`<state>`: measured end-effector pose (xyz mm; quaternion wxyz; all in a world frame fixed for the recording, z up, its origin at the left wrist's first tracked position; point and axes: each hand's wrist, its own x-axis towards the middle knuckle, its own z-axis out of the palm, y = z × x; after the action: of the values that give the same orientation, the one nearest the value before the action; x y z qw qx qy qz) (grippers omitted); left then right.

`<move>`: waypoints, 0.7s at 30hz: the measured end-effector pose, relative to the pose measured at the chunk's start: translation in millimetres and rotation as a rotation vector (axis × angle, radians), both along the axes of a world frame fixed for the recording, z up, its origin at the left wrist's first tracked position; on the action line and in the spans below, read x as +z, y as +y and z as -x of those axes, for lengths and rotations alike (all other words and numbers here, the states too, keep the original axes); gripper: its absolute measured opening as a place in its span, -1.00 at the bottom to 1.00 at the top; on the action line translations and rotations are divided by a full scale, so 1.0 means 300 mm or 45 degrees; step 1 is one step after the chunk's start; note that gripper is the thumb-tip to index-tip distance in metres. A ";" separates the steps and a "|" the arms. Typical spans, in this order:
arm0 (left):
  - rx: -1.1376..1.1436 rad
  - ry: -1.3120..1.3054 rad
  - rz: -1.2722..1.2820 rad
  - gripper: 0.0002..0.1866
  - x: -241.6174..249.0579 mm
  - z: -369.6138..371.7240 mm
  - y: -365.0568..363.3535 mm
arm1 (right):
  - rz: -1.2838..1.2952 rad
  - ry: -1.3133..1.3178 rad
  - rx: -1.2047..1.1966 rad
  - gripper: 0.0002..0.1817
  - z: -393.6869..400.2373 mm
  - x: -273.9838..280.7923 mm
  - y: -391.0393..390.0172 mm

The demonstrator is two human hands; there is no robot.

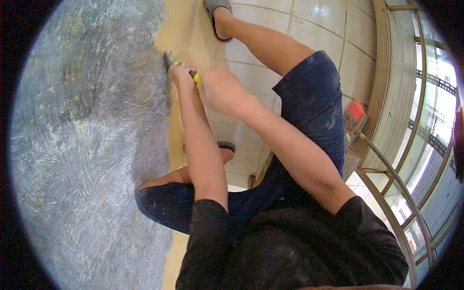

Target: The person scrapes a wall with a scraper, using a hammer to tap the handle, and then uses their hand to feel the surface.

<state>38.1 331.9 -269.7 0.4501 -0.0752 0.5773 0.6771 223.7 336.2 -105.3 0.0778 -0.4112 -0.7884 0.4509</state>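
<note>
My left hand is closed around a scraper with a grey metal blade and a black-and-yellow handle. Its blade end meets the edge of the rough grey-and-white wall surface, where a yellowish strip begins. At the yellow butt of the handle is my right hand, closed in a fist and slightly blurred. The fingers on that side hide how much of the handle they wrap.
Pale floor tiles lie below, with my slippered foot on them. A red-and-grey brush-like object stands near my knee. To the right are a wooden frame, a curved hose or rod and windows.
</note>
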 end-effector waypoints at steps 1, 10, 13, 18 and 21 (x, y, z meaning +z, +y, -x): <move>-0.018 0.069 -0.032 -0.85 0.083 -0.016 -0.025 | -0.006 0.009 -0.002 -0.75 0.004 0.025 -0.006; 0.170 0.060 0.085 -0.78 0.134 -0.047 0.032 | 0.007 0.053 -0.019 -0.76 -0.007 0.045 0.014; 0.228 -0.191 0.133 -0.80 0.152 -0.027 0.027 | 0.005 -0.023 0.136 -0.75 0.016 0.053 0.031; 0.117 -0.118 0.154 -0.80 0.044 -0.023 0.119 | 0.001 0.057 0.081 -0.77 -0.012 0.038 0.125; 0.145 -0.211 0.031 -0.78 0.143 -0.025 0.038 | 0.003 -0.097 0.184 -0.76 0.005 0.041 0.073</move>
<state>45.6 343.2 -226.9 0.4560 -0.1689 0.5411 0.6861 222.1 358.1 -93.1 0.0145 -0.3703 -0.8179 0.4402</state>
